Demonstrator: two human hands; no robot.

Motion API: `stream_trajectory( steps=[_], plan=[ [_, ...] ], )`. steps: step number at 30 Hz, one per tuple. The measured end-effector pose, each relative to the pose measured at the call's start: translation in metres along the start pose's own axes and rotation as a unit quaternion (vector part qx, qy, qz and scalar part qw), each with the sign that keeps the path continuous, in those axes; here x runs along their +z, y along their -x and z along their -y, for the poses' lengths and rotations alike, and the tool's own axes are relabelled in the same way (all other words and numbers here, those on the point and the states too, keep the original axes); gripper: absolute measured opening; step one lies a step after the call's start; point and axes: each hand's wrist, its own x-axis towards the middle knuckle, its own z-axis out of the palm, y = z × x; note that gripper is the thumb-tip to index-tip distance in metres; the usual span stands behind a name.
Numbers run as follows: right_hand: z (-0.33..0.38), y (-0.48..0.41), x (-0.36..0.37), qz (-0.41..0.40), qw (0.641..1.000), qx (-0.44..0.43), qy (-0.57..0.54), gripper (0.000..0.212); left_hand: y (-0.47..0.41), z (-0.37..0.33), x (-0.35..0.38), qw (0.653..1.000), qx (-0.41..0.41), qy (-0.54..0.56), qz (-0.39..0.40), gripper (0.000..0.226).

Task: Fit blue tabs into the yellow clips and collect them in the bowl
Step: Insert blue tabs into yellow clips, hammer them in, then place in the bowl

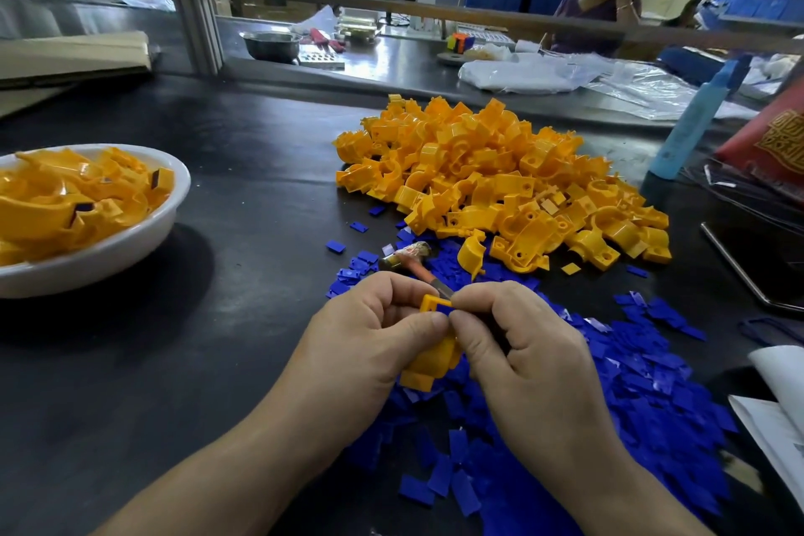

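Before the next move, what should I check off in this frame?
1. Grip: the left hand holds the yellow clip: ok.
2. Tab: the right hand pinches a blue tab at the clip's top frame: ok.
3. Tab fully seated: cannot tell, fingers cover it.
4. Drop spot: the white bowl sits upright at left, not overflowing: ok.
5. Supply: the clip pile lies beyond the hands, spare tabs under them: ok.
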Motion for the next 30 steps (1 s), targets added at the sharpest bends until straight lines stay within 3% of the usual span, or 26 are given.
stream_trajectory(
  steps=[10,17,20,30],
  plan=[
    [-0.0012,-0.0014,-0.0037,-0.027,0.992,-0.119,0.015,0.013,0.0009,-0.0024,-0.0010,0.999,-0.014,0.043,0.022,0.028],
    [0.0012,-0.0014,-0.0033,0.018,0.998,0.045,-0.045,0.017,0.0009,-0.0016,-0.0031,0.999,-0.007,0.027,0.018,0.026],
    [0.0024,-0.0009,-0.0038,0.068,0.980,0.107,-0.152,0.019,0.0003,-0.0003,-0.0036,1.000,-0.003,0.011,0.013,0.025],
    [0.0076,-0.0004,-0.0071,0.058,0.967,0.113,-0.219,0.014,0.0015,0.0002,-0.0049,1.000,0.001,0.009,0.028,0.022]
  ],
)
